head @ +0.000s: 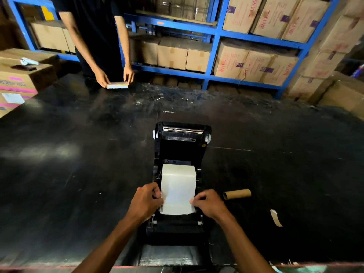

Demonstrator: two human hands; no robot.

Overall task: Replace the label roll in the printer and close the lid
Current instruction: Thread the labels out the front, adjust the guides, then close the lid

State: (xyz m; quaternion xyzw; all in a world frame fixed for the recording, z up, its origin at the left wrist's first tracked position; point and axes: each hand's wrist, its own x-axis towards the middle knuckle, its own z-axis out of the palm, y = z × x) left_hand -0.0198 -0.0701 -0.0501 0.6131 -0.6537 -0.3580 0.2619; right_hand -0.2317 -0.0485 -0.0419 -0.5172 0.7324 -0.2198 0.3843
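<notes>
— What can't you make out?
— The left hand (146, 200) and right hand (209, 203) cover both paper (178, 189) edges. The printer (180, 174) sticker's print is too small.
— And the person opposite?
— Cut off above the shoulders.

A warehouse or stockroom. Blue steel racks (216, 32) along the back wall are packed with taped cardboard boxes (256, 66), and more boxes (17, 75) are stacked at both sides. In front lies a large scuffed black worktop (78, 154) with a label printer (177, 229) on it.
</notes>
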